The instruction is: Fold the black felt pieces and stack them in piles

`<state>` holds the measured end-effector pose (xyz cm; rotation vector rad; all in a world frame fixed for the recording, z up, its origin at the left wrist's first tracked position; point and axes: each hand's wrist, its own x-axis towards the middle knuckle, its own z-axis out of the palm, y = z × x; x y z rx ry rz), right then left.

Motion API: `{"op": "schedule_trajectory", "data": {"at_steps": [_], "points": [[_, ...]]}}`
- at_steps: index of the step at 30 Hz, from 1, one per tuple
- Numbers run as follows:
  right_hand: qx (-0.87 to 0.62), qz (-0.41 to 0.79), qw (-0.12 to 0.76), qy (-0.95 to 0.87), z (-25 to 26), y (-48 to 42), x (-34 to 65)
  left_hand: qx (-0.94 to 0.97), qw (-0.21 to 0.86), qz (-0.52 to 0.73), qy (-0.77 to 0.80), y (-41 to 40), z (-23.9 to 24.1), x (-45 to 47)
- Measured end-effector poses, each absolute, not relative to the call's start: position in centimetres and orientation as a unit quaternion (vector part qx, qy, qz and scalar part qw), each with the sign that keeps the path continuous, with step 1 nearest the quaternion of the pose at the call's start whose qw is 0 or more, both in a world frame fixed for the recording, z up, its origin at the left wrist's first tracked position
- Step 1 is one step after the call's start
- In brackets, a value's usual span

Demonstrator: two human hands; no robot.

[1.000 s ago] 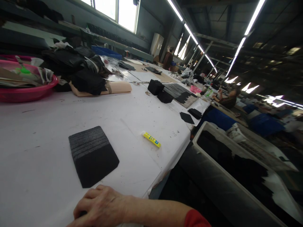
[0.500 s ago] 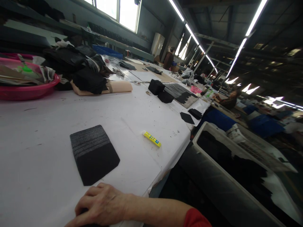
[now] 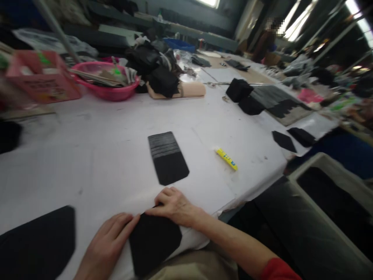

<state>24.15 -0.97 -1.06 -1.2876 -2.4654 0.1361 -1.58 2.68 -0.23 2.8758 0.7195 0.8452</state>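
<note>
A black felt piece (image 3: 153, 241) lies at the near edge of the white table (image 3: 110, 155), hanging partly over it. My right hand (image 3: 173, 205) rests on its upper edge with the fingers curled down onto it. My left hand (image 3: 106, 245) lies flat beside its left edge, fingers stretched out and touching it. A fanned stack of black felt pieces (image 3: 168, 156) sits just beyond my right hand. A yellow glue tube (image 3: 226, 158) lies to the right of that stack.
A large black sheet (image 3: 35, 243) lies at the near left. A pink basin (image 3: 106, 79), a pink box (image 3: 43, 76) and heaped black fabric (image 3: 154, 64) stand at the back. More black stacks (image 3: 241, 93) sit far right, and a white bin (image 3: 332, 190) stands off the table's right edge. A person stands far back.
The view has swung down and left. My left hand has come into view beside the black piece, which now shows under my right hand.
</note>
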Motion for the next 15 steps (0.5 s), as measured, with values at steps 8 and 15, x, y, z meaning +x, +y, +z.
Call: {"op": "schedule_trajectory", "data": {"at_steps": [8,15], "points": [[-0.439,0.118,0.212,-0.865,0.5,-0.8,24.2,0.943,0.049,0.194,0.266,2.2,0.6,-1.1],[-0.441,0.121,0.206,-0.865,0.5,-0.7,24.1,0.943,0.065,0.185,0.267,2.1,0.7,-1.3]]}}
